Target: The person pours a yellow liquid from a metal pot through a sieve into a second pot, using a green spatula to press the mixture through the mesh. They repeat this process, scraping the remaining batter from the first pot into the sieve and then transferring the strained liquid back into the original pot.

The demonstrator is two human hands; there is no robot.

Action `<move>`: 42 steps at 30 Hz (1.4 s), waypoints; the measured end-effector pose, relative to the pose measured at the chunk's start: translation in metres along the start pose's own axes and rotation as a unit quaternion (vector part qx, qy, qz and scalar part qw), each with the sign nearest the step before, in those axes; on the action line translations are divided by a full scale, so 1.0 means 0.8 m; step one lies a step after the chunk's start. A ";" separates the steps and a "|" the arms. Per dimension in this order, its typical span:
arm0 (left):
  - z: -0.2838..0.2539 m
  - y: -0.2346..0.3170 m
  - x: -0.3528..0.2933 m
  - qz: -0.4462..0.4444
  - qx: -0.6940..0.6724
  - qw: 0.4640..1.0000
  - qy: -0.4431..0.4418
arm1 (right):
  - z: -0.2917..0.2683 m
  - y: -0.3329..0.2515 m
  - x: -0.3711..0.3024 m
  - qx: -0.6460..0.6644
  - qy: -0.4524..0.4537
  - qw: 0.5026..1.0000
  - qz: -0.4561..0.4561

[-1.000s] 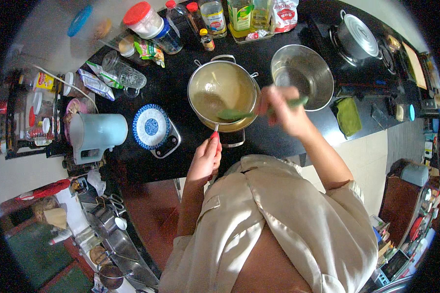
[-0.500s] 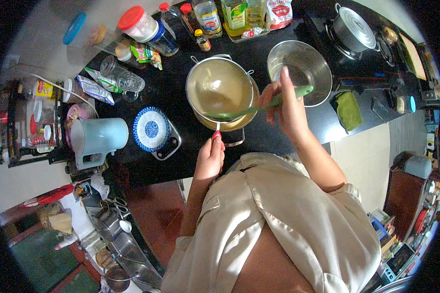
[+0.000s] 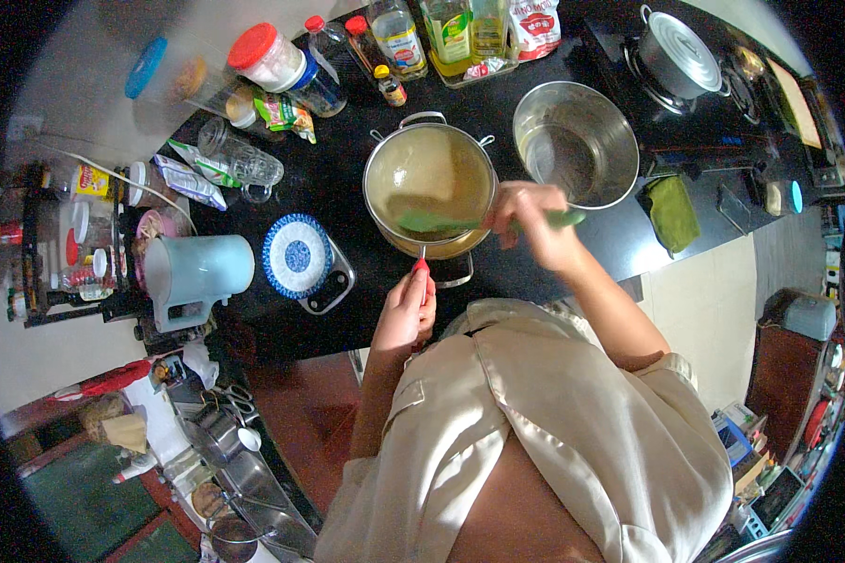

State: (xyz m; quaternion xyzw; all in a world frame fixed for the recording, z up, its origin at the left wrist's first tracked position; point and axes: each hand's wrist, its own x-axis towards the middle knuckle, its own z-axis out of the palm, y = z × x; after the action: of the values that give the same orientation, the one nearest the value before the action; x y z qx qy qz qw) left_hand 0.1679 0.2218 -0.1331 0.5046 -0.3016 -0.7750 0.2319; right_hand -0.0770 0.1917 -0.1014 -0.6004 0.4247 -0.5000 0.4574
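Note:
My left hand (image 3: 407, 305) is closed round the red handle of a round metal strainer (image 3: 370, 202), which rests over a two-handled metal pot (image 3: 457, 250) on the counter. Pale yellowish liquid (image 3: 432, 169) shows inside the strainer. A green spatula (image 3: 437, 222) is in my right hand (image 3: 532, 220), its blade down in the strainer near the side closest to me. That hand is slightly smeared, but its fingers wrap the spatula's handle. To the right of the strainer stands a wide, deep metal bowl (image 3: 573, 141) with a little wet residue on its bottom.
A blue-and-white plate (image 3: 298, 255) lies on a kitchen scale (image 3: 333, 289) at left, beside a light blue pitcher (image 3: 202, 272). Bottles (image 3: 451, 42) and jars line the back. A lidded pot (image 3: 681, 56) sits on the stove, with a green cloth (image 3: 673, 214) nearer.
My right hand has drawn a little left and lower, and its raised finger has folded down. The spatula's blade stays in the strainer. My left hand keeps its hold on the handle.

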 end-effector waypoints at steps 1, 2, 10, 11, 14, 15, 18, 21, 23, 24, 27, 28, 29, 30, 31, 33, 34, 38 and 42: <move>-0.002 0.000 0.000 -0.006 0.001 1.000 0.003 | -0.003 -0.003 0.002 0.036 0.059 0.998 -0.001; 0.000 0.001 -0.003 -0.002 -0.005 1.000 -0.002 | -0.010 -0.008 0.007 0.080 0.092 0.992 0.030; 0.005 0.006 -0.005 -0.004 -0.037 0.999 -0.038 | 0.012 0.020 0.021 -0.014 0.082 0.994 -0.067; 0.003 0.006 -0.006 -0.001 -0.038 0.998 -0.042 | 0.013 0.016 0.015 0.046 0.083 0.995 0.005; -0.013 0.003 -0.002 0.019 -0.007 0.999 -0.044 | -0.013 -0.005 0.018 0.113 0.092 0.984 0.100; -0.011 0.005 -0.006 -0.010 0.007 1.000 -0.016 | -0.023 -0.010 0.022 0.113 0.097 0.985 0.092; -0.013 0.007 -0.007 0.009 0.034 0.999 -0.022 | -0.035 -0.005 0.048 0.129 0.162 0.978 0.032; -0.011 0.010 -0.010 0.000 0.076 0.997 -0.014 | -0.027 0.003 0.056 0.123 0.144 0.982 0.003; -0.013 0.009 -0.009 0.010 0.072 0.997 -0.006 | -0.019 0.010 0.053 0.112 0.096 0.989 -0.018; -0.014 0.008 -0.009 0.014 0.069 0.997 -0.002 | -0.025 0.008 0.049 0.096 0.052 0.994 0.019; -0.020 0.005 -0.008 0.009 0.085 0.996 0.022 | -0.051 -0.027 0.046 0.046 -0.021 0.992 0.114; -0.019 0.005 -0.009 0.008 0.104 0.994 0.034 | -0.057 -0.045 0.052 -0.007 -0.029 0.991 0.127; -0.013 0.008 -0.010 0.022 0.112 0.993 0.040 | -0.058 -0.051 0.058 -0.026 -0.001 0.994 0.107; -0.011 0.010 -0.010 0.025 0.113 0.992 0.051 | -0.056 -0.053 0.063 -0.045 0.026 0.995 0.088; -0.009 0.011 -0.010 0.028 0.113 0.991 0.063 | -0.053 -0.054 0.065 -0.093 0.034 0.994 0.039; -0.007 0.010 -0.011 0.036 0.123 0.988 0.081 | -0.043 -0.054 0.071 -0.186 0.047 0.980 -0.058; -0.005 0.008 -0.012 0.040 0.133 0.986 0.087 | -0.033 -0.061 0.061 -0.202 0.044 0.978 -0.030; 0.001 -0.005 -0.005 0.080 0.152 0.978 0.117 | 0.009 -0.066 0.023 -0.074 0.112 0.985 0.106; 0.005 0.003 -0.008 0.035 0.131 0.983 0.126 | 0.005 -0.043 0.025 0.194 0.211 0.927 0.242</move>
State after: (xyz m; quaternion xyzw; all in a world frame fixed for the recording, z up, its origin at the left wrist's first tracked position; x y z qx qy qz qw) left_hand 0.1668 0.2251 -0.1265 0.6133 -0.3867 -0.6502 0.2271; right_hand -0.0683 0.1806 -0.0643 -0.2591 0.5385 -0.5617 0.5721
